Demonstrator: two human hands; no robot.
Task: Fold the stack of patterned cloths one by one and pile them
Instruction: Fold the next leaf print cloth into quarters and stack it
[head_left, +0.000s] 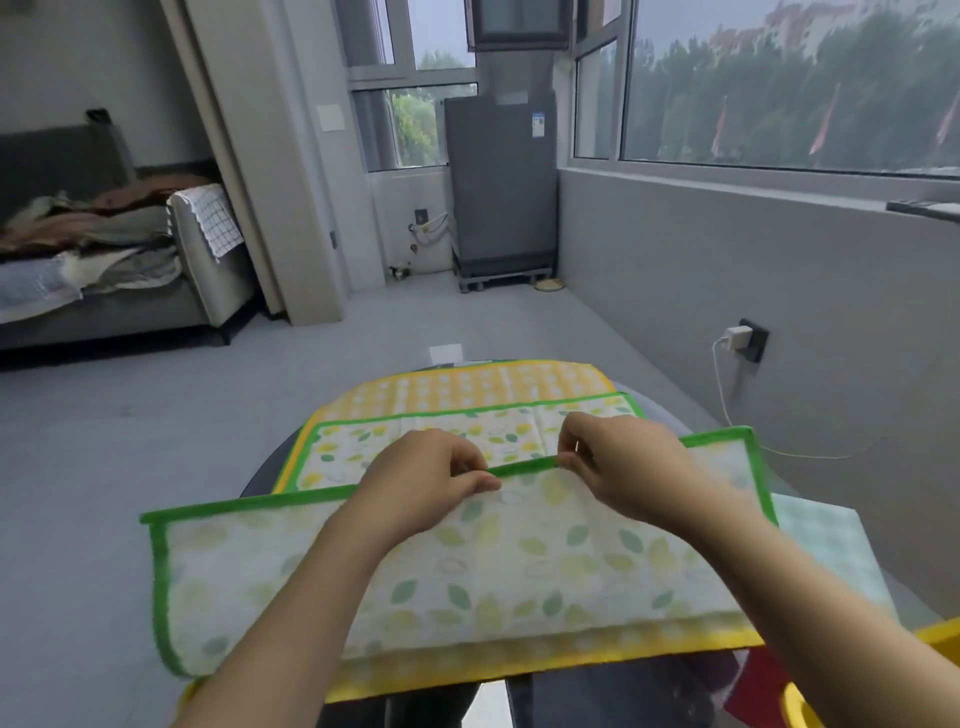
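Nearest the person, the leaf-print cloth (519, 566) with its green binding lies lifted across the stack, and both hands have it by the far hem at the middle: the left hand (426, 480) pinches the green edge between thumb and curled fingers, and the right hand (618, 457) does the same just beside it at about 2 o'clock from the left. The cloth looks light, thin and limp, sagging at its free ends, so it should drape rather than hold a crease by itself; the stitched binding seems the firmest part and the sensible place to grip (the corners at 9 and 3 o'clock would likely give a squarer fold than this central pinch). Under it sits a yellow-edged cloth (545, 660), and a pale checked cloth (826, 551) shows at 3 o'clock. Farther out at 12 o'clock lie another leaf-print cloth (431, 441) and an orange dotted cloth (467, 384), all on a dark round table (260, 483). Those flat cloths may snag or shift under a sliding fold. Beyond, at 2 o'clock, a charger (737, 338) hangs from a wall socket; a grey fridge (501, 182) stands at 12 and a cluttered sofa (104, 280) at 10, all well apart.
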